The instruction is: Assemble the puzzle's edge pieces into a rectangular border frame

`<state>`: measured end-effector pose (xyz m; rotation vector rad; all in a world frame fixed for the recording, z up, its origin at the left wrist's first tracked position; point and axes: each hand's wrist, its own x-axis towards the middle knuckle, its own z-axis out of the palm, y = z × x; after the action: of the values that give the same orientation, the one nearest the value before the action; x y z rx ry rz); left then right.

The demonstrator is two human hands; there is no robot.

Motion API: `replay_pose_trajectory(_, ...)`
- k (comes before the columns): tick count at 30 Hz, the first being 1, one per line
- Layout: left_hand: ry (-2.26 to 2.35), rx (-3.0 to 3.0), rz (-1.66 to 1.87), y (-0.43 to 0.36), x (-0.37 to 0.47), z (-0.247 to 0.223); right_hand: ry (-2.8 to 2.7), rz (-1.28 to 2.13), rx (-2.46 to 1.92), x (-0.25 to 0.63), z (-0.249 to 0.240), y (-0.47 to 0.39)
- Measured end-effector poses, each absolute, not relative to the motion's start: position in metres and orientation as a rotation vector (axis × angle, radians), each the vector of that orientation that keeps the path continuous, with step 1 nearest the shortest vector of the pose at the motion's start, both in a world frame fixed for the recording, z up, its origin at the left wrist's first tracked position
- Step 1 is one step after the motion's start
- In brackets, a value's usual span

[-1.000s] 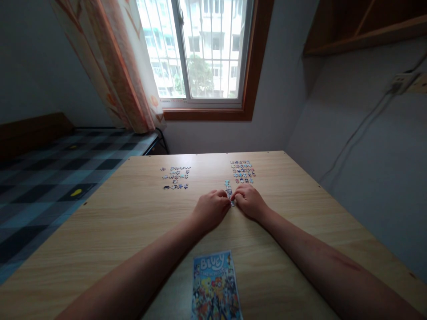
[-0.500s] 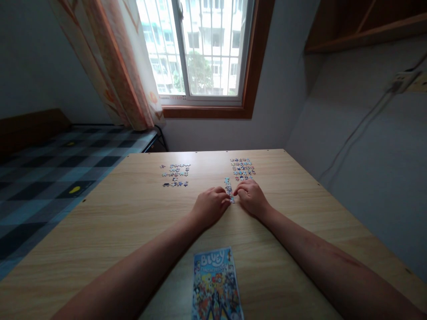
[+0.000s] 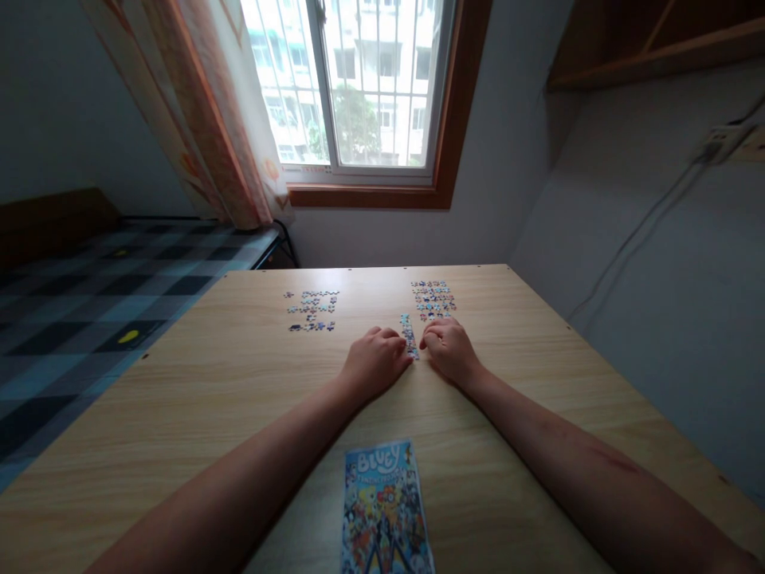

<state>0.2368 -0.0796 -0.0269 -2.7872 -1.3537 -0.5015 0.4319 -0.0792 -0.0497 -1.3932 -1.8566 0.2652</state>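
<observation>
Strip (image 3: 409, 333): narrow, of puzzle pieces, seemingly joined; it lies on the bench (image 3: 239, 375) between the hands, far end toward 12 o'clock.
Right hand (image 3: 447, 348): has drawn slightly back over the last second, now just beside the strip at 3 o'clock; fingers half curled, tips bent under, no piece showing in them.
Left hand (image 3: 378, 357): at 8 o'clock, fingers curled, tips at the strip's edge; cannot tell whether they pinch a piece.
Change: the strip's near part, where fingertips met a second ago, is less covered; the two-handed fitting there seems paused.
Left set (image 3: 311, 301): pieces in broken rows, well apart at 10 o'clock.
Right set (image 3: 433, 300): fuller rows at 1 o'clock, the nearest partly behind the right hand.
Sheet (image 3: 386, 510): flat at 6 o'clock, printed "Bluey".
Pieces' container: none shows; they lie straight on the bench.
Shelf (image 3: 615, 68): 2 o'clock, high; inside too dark to tell.
</observation>
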Motion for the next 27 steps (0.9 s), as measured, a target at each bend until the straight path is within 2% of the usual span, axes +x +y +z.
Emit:
replay_pose_trajectory(17, -1.384, -2.779, -0.623, -0.075, 0.239, -0.034, -1.846, 0.258, -1.361, 0.434, -0.05, -0.076)
replay_pose_trajectory(27, -1.423, -2.928, -0.989, -0.07, 0.225, -0.032, -1.83, 0.264, -1.341, 0.439, -0.05, -0.078)
